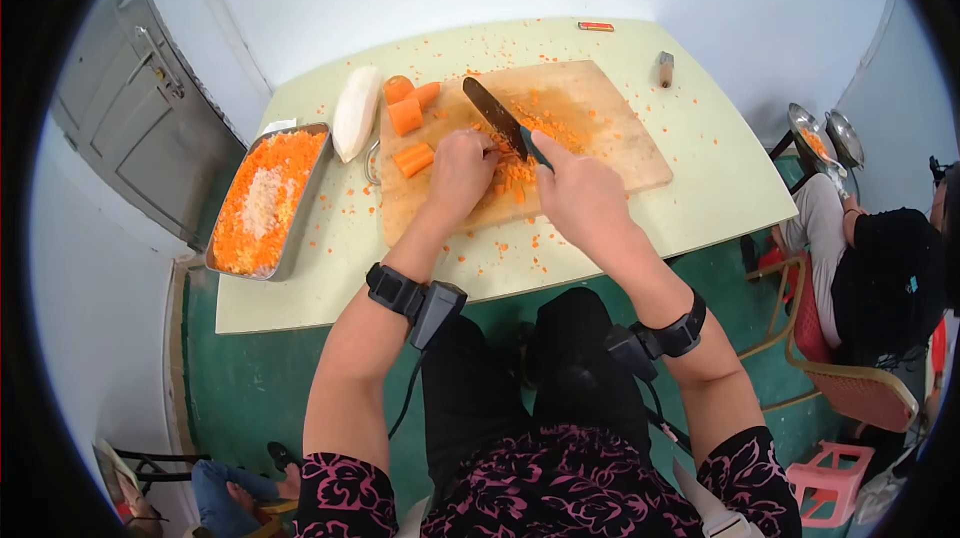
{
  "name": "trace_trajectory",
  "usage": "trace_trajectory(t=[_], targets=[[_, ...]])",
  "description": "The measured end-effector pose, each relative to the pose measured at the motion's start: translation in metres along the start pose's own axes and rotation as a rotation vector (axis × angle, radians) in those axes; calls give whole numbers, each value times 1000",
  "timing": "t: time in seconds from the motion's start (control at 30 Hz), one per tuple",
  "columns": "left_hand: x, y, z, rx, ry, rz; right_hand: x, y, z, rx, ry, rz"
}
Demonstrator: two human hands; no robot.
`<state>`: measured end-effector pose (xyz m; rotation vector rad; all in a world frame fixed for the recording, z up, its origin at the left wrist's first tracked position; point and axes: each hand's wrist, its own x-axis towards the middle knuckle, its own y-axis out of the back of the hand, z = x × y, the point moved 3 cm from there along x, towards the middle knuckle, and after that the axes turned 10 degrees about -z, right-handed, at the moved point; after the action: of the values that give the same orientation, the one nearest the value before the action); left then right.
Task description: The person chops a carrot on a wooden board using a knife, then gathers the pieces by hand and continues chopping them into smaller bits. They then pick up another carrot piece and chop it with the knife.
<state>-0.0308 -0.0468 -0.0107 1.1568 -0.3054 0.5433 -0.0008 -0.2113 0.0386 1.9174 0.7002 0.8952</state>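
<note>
My right hand (582, 200) is closed round the dark green handle of a kitchen knife (493, 114), whose dark blade points away to the left over the wooden cutting board (630, 143). Close to the blade, my left hand (463, 178) presses curled fingers down on carrot pieces, which it partly hides. Finely chopped carrot (548, 128) lies spread around and beyond the blade. Left of my left hand are some thick carrot sticks (412, 159). Behind them sit larger carrot chunks (405, 116) at the board's far left corner.
Beside the board lies a peeled white radish (356, 113). A metal tray (318, 168) at the table's left holds chopped carrot and a pale minced heap. Carrot bits dot the table (720, 178). A red lighter (596, 28) lies at the back. People sit at both sides.
</note>
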Motion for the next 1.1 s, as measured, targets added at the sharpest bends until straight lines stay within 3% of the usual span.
trace_trajectory(t=[0.3, 0.4, 0.5, 1.1], targets=[[-1, 0, -1, 29, -26, 32, 1, 3, 3, 45, 8, 28], [-1, -2, -3, -46, 45, -15, -2, 1, 1, 51, 36, 52], [0, 0, -2, 30, -36, -15, -2, -5, 2, 17, 53, 51], [-4, -4, -2, 59, -51, 48, 1, 1, -2, 31, 32, 26]])
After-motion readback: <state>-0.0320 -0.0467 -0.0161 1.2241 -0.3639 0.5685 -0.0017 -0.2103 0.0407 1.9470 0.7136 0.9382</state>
